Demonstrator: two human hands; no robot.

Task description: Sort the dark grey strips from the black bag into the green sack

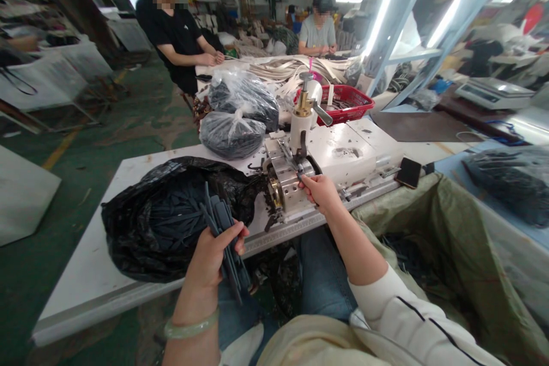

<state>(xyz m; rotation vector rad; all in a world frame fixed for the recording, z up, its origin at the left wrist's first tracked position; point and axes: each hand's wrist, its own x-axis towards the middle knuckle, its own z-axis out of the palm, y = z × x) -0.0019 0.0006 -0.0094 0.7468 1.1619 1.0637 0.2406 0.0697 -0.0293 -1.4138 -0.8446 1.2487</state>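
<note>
My left hand [215, 249] is closed around a bundle of dark blue-grey strips [222, 214], which stick out above and below the fingers. Beside it lies an open black plastic bag [124, 251] filled with similar strips [174, 217]. At the front of the cream-coloured machine [301, 131], my right hand [319, 190] pinches a small dark strip [299, 177] close to the metal roller. The far end of that strip is hard to make out against the machine. Dark scraps [272, 214] are scattered to the left of the machine's metal block.
Tied clear plastic bags [234, 134] of dark pieces stand behind the black bag. A red basket [351, 104] sits behind the machine, and a phone [408, 172] lies to its right. Green sacking [433, 217] hangs at the table's right front. Two people work across the table.
</note>
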